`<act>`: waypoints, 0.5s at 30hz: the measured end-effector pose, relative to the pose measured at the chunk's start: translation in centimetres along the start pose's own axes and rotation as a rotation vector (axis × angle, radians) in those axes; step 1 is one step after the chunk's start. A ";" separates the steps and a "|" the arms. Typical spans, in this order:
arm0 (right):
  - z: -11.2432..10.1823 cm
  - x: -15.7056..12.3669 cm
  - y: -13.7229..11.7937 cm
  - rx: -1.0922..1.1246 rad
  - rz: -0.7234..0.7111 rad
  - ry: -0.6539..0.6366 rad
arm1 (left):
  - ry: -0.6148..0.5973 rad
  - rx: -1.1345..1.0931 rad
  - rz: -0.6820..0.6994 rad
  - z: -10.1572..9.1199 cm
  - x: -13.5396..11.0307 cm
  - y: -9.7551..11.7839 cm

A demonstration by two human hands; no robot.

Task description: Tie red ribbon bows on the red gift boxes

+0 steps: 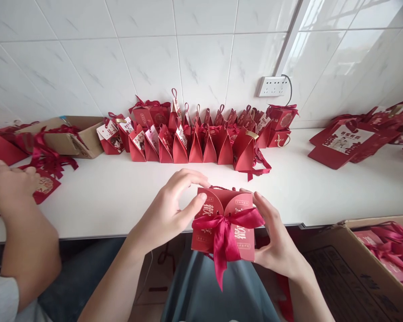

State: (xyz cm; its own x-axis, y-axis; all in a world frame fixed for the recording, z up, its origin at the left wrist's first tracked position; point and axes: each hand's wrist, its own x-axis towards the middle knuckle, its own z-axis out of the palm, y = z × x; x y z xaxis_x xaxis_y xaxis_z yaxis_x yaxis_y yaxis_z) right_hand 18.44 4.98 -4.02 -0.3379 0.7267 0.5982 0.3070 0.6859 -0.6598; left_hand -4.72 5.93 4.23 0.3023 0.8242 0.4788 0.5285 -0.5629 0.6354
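Note:
A small red gift box (211, 223) with gold characters and a red ribbon bow (227, 232) is held between both my hands just over the near edge of the white counter (121, 192). My left hand (169, 210) grips its left side, thumb pressed on the rounded top flap and fingers curled over the top. My right hand (275, 237) cups the right side, fingers wrapped behind it. The ribbon tails hang down over my lap.
A row of several folded red gift boxes (201, 134) lines the tiled wall. A cardboard box (77, 134) sits at left, another cardboard box (366, 268) with red boxes at lower right. Flat red bags (345, 143) lie at right. Another person's hand (10, 188) works at far left.

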 end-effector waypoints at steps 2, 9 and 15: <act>-0.1 0.1 -0.2 -0.015 -0.018 0.001 | -0.076 0.039 0.003 0.0 0.3 0.1; -0.5 0.2 -0.7 -0.040 -0.044 -0.007 | -0.162 0.108 0.045 -0.5 0.2 1.0; -0.6 0.1 -0.8 -0.087 -0.026 -0.029 | -0.105 0.285 0.108 0.1 0.0 1.0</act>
State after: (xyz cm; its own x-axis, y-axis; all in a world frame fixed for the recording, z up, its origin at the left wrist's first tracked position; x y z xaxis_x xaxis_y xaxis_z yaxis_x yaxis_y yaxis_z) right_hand 18.65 4.53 -3.15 -0.3717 0.7080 0.6005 0.3732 0.7063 -0.6016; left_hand -4.15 5.42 4.82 0.4410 0.7711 0.4593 0.6854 -0.6197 0.3823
